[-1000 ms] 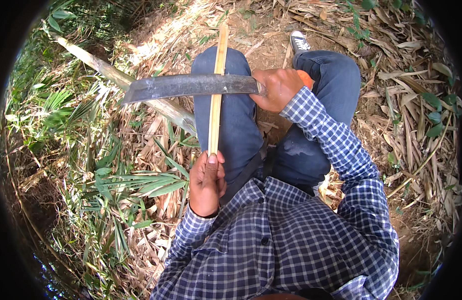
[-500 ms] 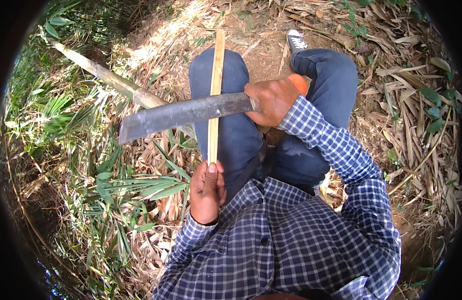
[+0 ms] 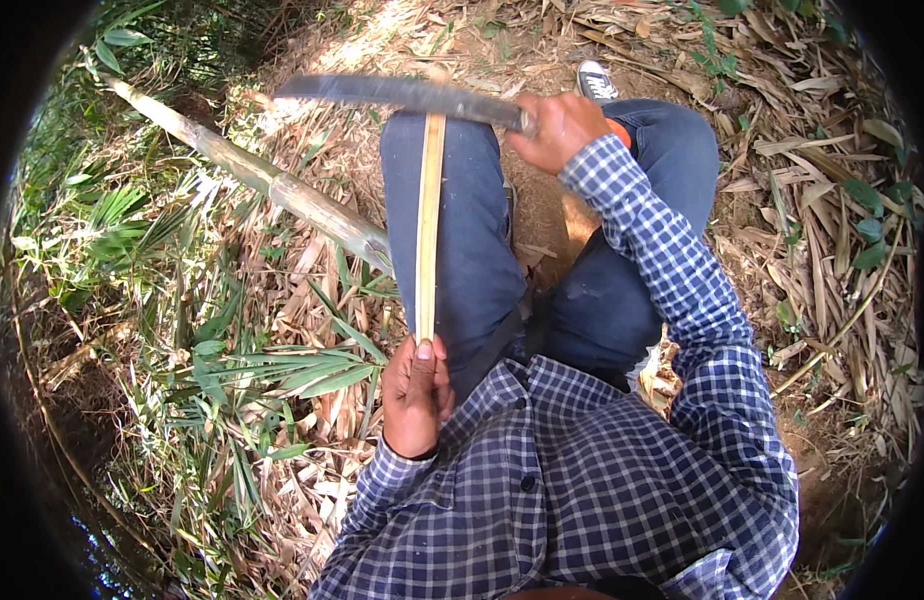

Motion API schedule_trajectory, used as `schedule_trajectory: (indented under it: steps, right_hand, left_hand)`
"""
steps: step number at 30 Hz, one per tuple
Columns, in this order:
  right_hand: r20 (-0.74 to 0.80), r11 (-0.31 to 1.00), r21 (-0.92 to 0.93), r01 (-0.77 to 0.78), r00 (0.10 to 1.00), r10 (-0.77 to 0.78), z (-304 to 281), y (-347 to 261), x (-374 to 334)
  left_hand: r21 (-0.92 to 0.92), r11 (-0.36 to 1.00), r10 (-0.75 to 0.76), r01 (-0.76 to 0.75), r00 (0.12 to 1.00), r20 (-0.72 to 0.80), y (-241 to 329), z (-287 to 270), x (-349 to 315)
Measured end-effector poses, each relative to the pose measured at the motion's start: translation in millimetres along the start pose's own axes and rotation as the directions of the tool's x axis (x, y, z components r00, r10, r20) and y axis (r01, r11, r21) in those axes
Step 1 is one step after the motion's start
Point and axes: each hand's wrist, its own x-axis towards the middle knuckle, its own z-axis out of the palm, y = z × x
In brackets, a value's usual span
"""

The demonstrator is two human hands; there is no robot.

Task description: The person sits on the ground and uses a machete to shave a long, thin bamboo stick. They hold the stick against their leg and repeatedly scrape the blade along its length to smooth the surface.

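Note:
Between the thumb and fingers of my left hand (image 3: 415, 395) is the near end of a pale split bamboo strip (image 3: 429, 225). The strip points away from me over my left thigh. My right hand (image 3: 559, 130) grips the handle of a machete (image 3: 392, 93), and a bit of its orange handle end shows past the hand. Its long dark blade reaches leftward across the far end of the strip, slightly blurred. Whether the edge touches the strip I cannot tell.
A long bamboo pole (image 3: 272, 187) lies slantwise on the ground at the left, its near end beside my left knee. Green leaves (image 3: 302, 370) and dry bamboo litter (image 3: 822, 220) cover the ground. A sneaker (image 3: 595, 80) is ahead of my right knee.
My right hand has carried the machete away from me, from the strip's middle to its far end. My left hand and the strip have shifted slightly toward me.

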Motion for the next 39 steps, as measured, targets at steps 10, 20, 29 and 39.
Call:
schedule_trajectory:
  steps: [10, 20, 29, 39]
  right_hand:
    - [0.052, 0.946, 0.299, 0.124, 0.988, -0.146, -13, -44, -76]
    - [0.007, 0.963, 0.196, 0.182, 0.982, -0.187, -5, -39, -72]
    - [0.014, 0.976, 0.154, 0.156, 0.987, -0.160, -10, -27, -60]
    - [-0.041, 0.981, 0.134, 0.138, 0.990, -0.134, -8, -17, -47]
  left_hand:
    - [-0.257, 0.965, -0.031, 0.044, 0.998, 0.056, 11, 6, 37]
    - [-0.368, 0.922, -0.092, 0.121, 0.991, 0.095, 22, 8, 35]
    - [-0.333, 0.935, -0.106, 0.123, 0.992, 0.069, 13, 4, 18]
    - [-0.284, 0.950, -0.116, 0.130, 0.991, 0.064, 9, 2, 6]
